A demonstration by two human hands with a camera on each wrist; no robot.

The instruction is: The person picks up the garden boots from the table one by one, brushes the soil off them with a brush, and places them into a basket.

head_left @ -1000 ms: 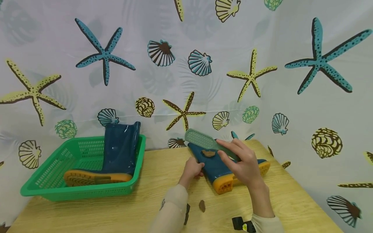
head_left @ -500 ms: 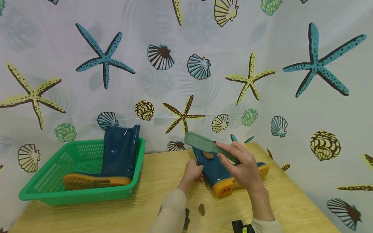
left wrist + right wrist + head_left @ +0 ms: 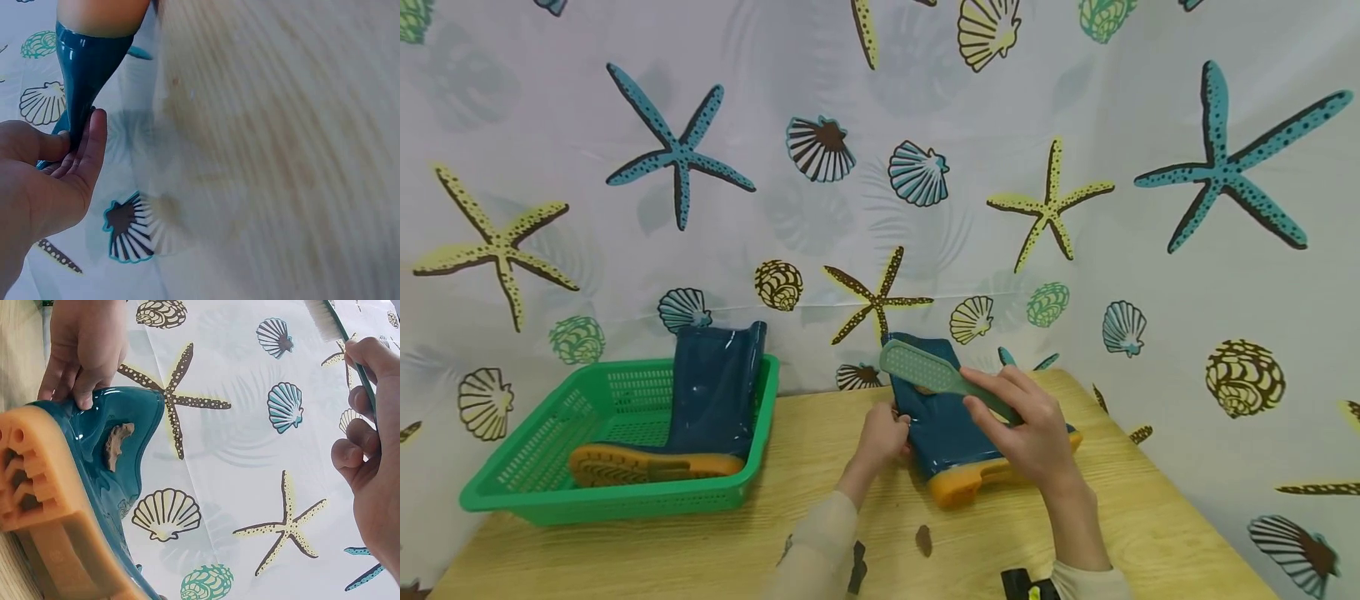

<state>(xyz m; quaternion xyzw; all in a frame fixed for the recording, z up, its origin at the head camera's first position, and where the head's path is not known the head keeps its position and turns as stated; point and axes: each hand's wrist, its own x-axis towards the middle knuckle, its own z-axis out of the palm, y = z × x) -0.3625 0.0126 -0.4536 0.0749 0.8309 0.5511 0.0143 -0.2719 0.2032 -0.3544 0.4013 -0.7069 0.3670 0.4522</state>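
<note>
A dark blue rubber boot (image 3: 951,433) with an orange sole (image 3: 47,487) lies on its side on the table, right of centre in the head view. My left hand (image 3: 883,433) pinches the edge of its shaft between thumb and fingers, plain in the left wrist view. A brown dried-mud patch (image 3: 117,445) clings to the shaft; in the head view the brush mostly covers it. My right hand (image 3: 1033,421) grips a green scrubbing brush (image 3: 917,367) by its handle, held above the boot. White bristles (image 3: 320,319) show in the right wrist view, apart from the boot.
A green plastic basket (image 3: 606,504) on the left holds a second blue boot (image 3: 711,387) with an orange sole. Brown flakes (image 3: 923,540) and a dark fragment (image 3: 857,568) lie on the wooden table (image 3: 805,467). A shell-print curtain (image 3: 820,208) hangs behind.
My left hand has shifted slightly left, turning the boot and lifting its shaft end. The mud patch has slipped mostly behind the brush. My right hand and brush have stayed nearly still.
</note>
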